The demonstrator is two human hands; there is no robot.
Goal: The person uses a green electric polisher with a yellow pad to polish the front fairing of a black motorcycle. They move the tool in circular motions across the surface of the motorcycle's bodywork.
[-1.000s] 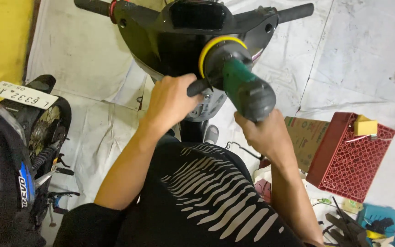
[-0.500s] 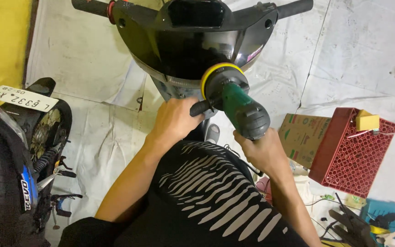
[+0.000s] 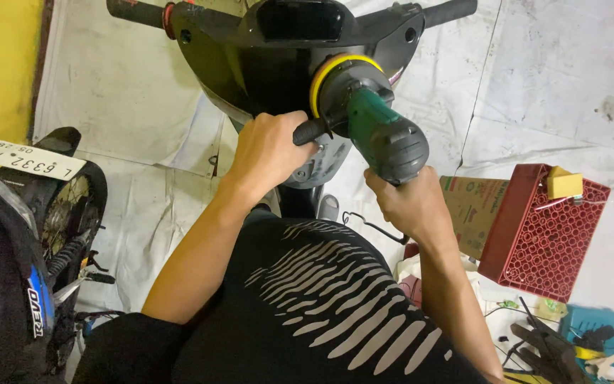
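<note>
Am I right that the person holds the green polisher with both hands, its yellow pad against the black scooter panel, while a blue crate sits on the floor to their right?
Not quite: the crate is red, not blue, as the head view shows. The rest holds: left hand on the side handle, right hand at the rear of the green polisher, with its yellow pad against the black scooter panel.

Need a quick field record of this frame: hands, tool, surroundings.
left hand: grips the polisher's black side handle
right hand: holds rear of green polisher
pad: yellow, against black scooter panel
right side: red crate, cardboard box
left side: parked motorbike
floor: white sheets
</note>
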